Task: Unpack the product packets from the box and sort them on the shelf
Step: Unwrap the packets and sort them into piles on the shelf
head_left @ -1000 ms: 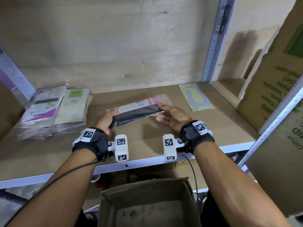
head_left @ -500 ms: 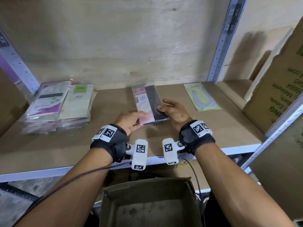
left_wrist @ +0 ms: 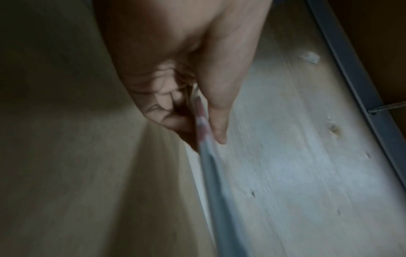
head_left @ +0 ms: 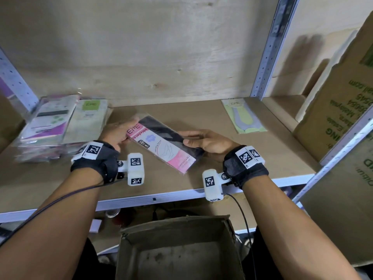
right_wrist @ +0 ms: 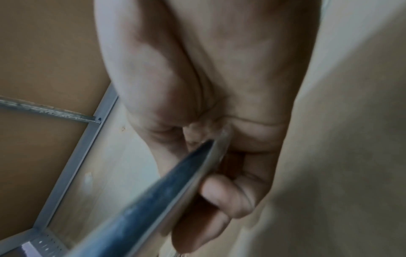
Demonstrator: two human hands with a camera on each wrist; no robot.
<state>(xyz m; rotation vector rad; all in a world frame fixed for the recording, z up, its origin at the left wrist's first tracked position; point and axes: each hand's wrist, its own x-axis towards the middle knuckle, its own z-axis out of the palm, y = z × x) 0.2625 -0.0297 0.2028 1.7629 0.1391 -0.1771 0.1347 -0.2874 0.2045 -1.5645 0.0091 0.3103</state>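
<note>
Both hands hold one pink-and-black packet (head_left: 164,147) above the shelf (head_left: 212,178): left hand (head_left: 117,132) fingers pinch its upper-left end, right hand (head_left: 210,143) fingers curl round its right edge.

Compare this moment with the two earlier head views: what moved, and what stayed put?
The pink-and-black stocking packet was turned from lying crosswise to a diagonal, printed face up, above the shelf. The left hand and right hand kept their grip at opposite ends. The packet stacks at left, the green packet at right and the cardboard box below stayed put.
</note>
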